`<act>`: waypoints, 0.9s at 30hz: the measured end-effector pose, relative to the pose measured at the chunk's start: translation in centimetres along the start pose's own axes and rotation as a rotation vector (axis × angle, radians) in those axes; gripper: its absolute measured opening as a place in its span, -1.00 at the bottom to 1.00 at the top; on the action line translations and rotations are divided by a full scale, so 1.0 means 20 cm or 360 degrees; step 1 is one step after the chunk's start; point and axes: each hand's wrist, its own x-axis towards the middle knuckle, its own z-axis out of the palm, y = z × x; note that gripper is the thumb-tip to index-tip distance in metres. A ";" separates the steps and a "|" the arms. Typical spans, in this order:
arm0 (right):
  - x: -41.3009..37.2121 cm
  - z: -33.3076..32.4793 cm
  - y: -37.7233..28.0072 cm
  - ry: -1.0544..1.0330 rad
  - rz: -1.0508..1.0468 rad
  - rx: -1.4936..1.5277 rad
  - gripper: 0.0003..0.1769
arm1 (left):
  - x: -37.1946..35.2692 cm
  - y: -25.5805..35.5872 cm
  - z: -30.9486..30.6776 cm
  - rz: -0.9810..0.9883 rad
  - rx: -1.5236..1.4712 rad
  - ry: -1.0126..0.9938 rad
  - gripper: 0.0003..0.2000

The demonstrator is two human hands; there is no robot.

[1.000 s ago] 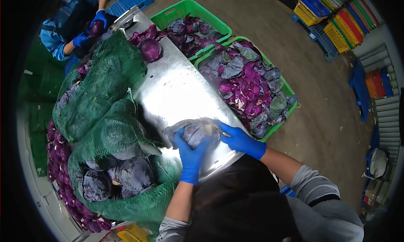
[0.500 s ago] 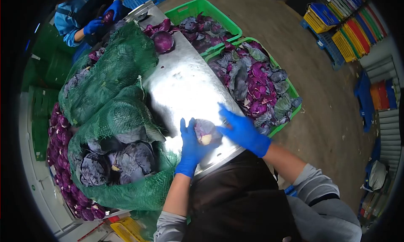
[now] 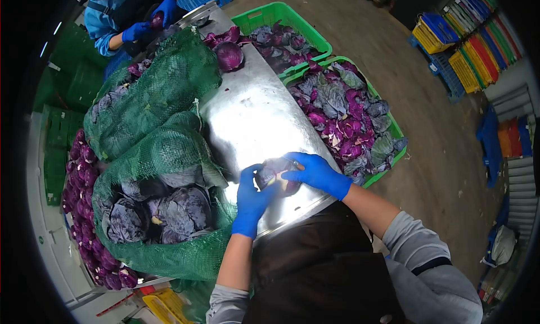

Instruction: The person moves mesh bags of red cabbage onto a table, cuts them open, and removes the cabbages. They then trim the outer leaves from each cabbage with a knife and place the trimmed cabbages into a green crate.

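A red cabbage [image 3: 277,172] with dull outer leaves is held just over the front end of the metal table [image 3: 242,113]. My left hand [image 3: 251,200], in a blue glove, wraps its left side. On its right side, my right hand [image 3: 318,175], also gloved in blue, has its fingers closed on the top leaves. Left of my hands lies an open green mesh bag [image 3: 174,262] with dark cabbages [image 3: 183,214] showing in its mouth. A peeled purple cabbage [image 3: 229,56] rests farther up the table.
Green crates [image 3: 402,155] of loose leaves stand along the table's right side. A second mesh bag [image 3: 152,110] lies at the upper left, near a co-worker's gloved hands [image 3: 135,31]. Purple cabbages [image 3: 81,211] are piled at far left. Stacked crates [image 3: 472,59] stand upper right.
My right hand has moved left onto the cabbage and closed on its leaves. The cabbage has turned in my left hand, its pale stem end now less visible. The view has shifted slightly.
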 end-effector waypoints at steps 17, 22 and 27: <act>-0.03 -0.05 -0.02 -0.0004 0.0066 -0.0342 -0.26 | -0.01 -0.25 -0.08 0.0295 0.0278 -0.0076 -0.46; -0.05 0.00 -0.06 0.0028 0.0046 -0.0276 -0.24 | -0.12 -0.24 0.12 -0.0027 -0.0153 0.0152 -0.08; -0.13 0.07 0.04 0.0137 0.0363 -0.0414 -0.40 | -0.26 -0.21 0.19 -0.0182 -0.0625 -0.0152 0.09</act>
